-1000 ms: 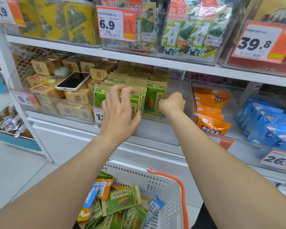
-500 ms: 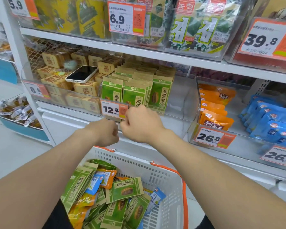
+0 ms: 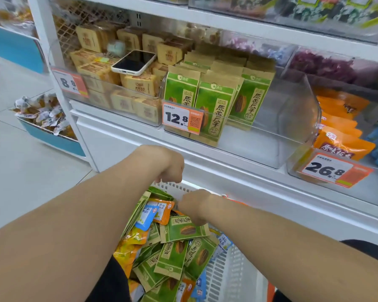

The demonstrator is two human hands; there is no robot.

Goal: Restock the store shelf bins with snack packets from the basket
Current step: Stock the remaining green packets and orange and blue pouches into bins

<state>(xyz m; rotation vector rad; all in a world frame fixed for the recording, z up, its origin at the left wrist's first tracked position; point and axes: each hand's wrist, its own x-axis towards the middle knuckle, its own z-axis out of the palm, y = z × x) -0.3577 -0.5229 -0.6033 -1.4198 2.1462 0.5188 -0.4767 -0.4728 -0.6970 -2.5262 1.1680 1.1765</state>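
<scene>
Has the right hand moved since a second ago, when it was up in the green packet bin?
Yes. The right hand has come down out of the clear bin with the 12.8 price tag, to the green packets in the white basket.

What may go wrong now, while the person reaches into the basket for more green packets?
The phone lies loose on top of the tan packets, beside the green-packet bin; a bump while loading may knock it off. In the basket, green packets are mixed with orange and blue ones, so the right hand might lift a wrong one. The standing green packets might tip into the bin's bare right part.
</scene>
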